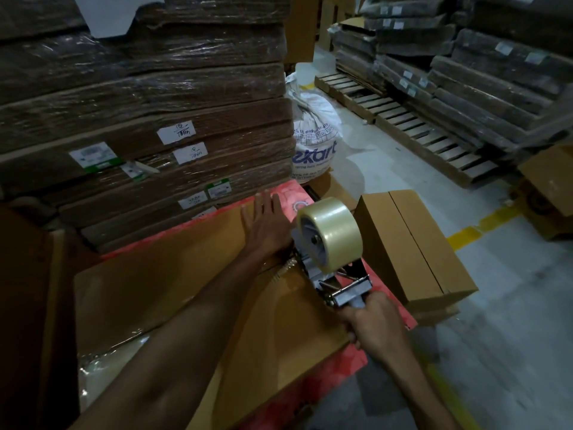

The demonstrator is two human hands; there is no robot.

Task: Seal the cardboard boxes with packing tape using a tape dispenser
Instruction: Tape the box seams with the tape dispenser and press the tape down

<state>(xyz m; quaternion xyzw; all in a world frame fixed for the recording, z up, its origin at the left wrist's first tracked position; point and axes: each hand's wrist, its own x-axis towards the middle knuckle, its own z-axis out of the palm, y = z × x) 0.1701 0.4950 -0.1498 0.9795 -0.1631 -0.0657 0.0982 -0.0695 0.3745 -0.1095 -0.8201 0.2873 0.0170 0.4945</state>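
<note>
- Right hand (373,324) curls round the handle of the metal dispenser (338,285), at the right edge of the flat brown cardboard box (170,290).
- Left hand (265,225) lies flat, fingers straight, on the box's far end.
- Glossy clear tape roll (330,234) sits on the dispenser.
- Oblong second box (412,243) stands just right.
- Red patterned tabletop (328,370) lies beneath.

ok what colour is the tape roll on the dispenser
Translucent pale yellow; the tape roll shows plainly in the head view.

Dim, soft-focus view, dark and bent at the edges, glare on shrink-wrap (173,54).
</note>
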